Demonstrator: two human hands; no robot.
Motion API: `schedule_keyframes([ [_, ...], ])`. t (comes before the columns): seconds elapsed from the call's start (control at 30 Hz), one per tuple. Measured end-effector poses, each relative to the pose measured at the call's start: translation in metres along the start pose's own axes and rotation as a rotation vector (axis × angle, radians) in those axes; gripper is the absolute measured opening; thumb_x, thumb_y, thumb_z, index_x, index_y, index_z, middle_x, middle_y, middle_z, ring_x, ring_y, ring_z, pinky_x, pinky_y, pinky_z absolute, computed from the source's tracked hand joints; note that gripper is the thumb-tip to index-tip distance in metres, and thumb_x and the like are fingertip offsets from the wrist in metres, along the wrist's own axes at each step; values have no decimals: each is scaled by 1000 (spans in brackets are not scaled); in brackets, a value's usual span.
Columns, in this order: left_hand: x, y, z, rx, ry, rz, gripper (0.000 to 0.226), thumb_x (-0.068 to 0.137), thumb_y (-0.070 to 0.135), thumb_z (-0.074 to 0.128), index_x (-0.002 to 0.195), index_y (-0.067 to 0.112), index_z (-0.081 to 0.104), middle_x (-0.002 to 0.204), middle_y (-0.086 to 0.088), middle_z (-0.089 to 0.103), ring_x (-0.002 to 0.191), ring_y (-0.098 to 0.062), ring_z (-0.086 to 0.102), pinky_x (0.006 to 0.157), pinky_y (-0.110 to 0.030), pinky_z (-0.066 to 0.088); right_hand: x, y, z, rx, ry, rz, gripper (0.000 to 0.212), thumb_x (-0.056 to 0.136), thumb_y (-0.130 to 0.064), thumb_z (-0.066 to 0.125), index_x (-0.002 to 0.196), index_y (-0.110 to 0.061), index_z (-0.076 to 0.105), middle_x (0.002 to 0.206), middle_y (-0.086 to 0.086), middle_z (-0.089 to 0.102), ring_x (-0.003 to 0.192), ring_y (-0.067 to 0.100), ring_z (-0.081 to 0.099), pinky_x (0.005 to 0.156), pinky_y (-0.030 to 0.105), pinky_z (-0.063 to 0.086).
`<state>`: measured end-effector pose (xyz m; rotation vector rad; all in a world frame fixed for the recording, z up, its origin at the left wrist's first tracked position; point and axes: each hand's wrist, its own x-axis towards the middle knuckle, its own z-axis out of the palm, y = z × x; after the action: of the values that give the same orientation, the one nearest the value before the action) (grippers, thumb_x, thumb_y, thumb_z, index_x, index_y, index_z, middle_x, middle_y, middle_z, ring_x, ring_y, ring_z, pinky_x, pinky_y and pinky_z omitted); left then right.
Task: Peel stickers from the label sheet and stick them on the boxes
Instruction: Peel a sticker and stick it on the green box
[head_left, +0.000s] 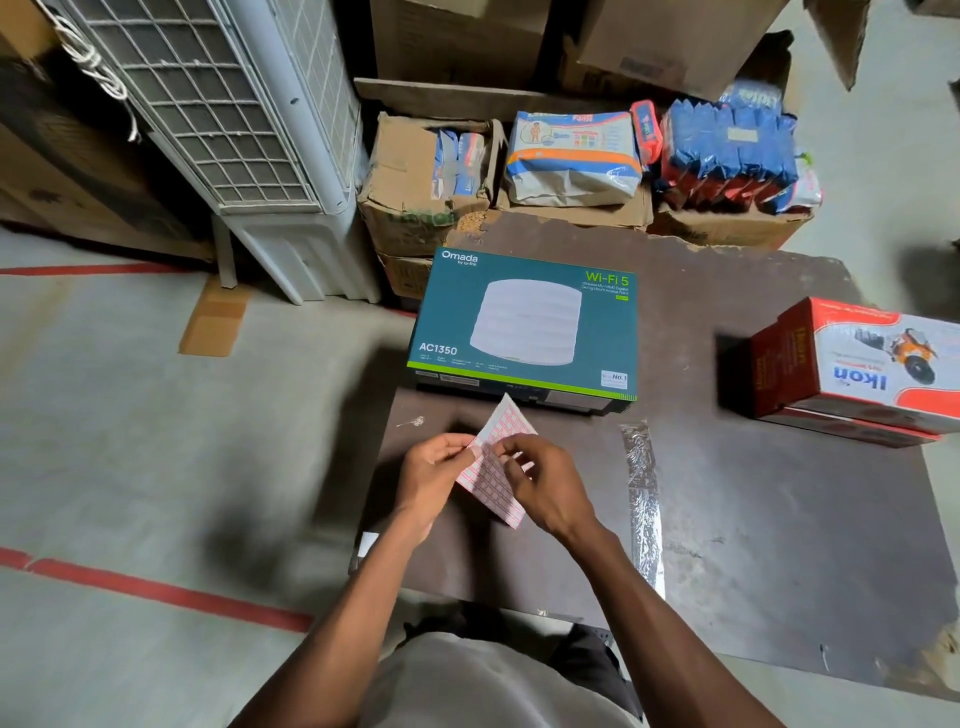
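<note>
Counter edges: the dark counter has its left edge running just beside your left hand, with bare grey floor beyond it; its near edge lies by your body.
Open room: you have bare counter to the right of your hands, between the foil strip and the red box.
Hands: your left hand pinches the left edge of the label sheet; your right hand lies over the sheet with fingers curled, thumb and forefinger pinched at its surface. Both hands are close together, raised above the counter.
Label sheet: you hold it tilted, one corner pointing at the teal box; it is white with a grid of red-edged stickers.
Teal box: it lies flat just beyond your hands, near the left edge of the counter, printed with a white round device.
Red box: it sits well apart to your right, at the right side of the counter.
Around: worn cartons with packets crowd the far edge of the counter; a white cooler stands on the floor to the far left.
</note>
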<state>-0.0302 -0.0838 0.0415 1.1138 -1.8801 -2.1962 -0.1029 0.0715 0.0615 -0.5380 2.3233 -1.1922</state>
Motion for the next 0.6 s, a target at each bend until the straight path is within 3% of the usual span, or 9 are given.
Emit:
schedule_keyframes([
  [0.1, -10, 25, 0, -75, -39, 22, 11, 92, 9, 74, 101, 4, 75, 97, -11, 79, 82, -13, 71, 76, -23, 55, 2, -19, -7, 16, 42, -52, 15, 96, -16, 64, 100, -28, 71, 94, -15, 70, 81, 3, 63, 67, 16, 50],
  [0.33, -29, 63, 5, -204, -118, 26, 11, 90, 10, 75, 99, 12, 81, 104, -17, 78, 92, -25, 73, 93, -42, 56, -2, -54, -30, 84, 182, -161, 9, 95, -18, 70, 99, -25, 73, 93, -11, 71, 78, 7, 65, 66, 19, 54],
  [0.43, -38, 77, 13, -229, -179, 41, 16, 93, 7, 70, 98, 15, 83, 105, -15, 78, 94, -23, 72, 94, -40, 56, -5, -62, -37, 146, 213, -157, 8, 94, -15, 70, 94, -22, 74, 90, -10, 73, 76, 10, 67, 66, 23, 55],
  [0.6, -43, 90, 20, -254, -213, 56, 21, 94, 3, 66, 99, 16, 82, 104, -12, 78, 93, -21, 71, 90, -36, 57, -10, -71, -49, 200, 287, -134, 7, 92, -12, 73, 92, -19, 76, 86, -12, 75, 76, 9, 70, 70, 16, 53],
])
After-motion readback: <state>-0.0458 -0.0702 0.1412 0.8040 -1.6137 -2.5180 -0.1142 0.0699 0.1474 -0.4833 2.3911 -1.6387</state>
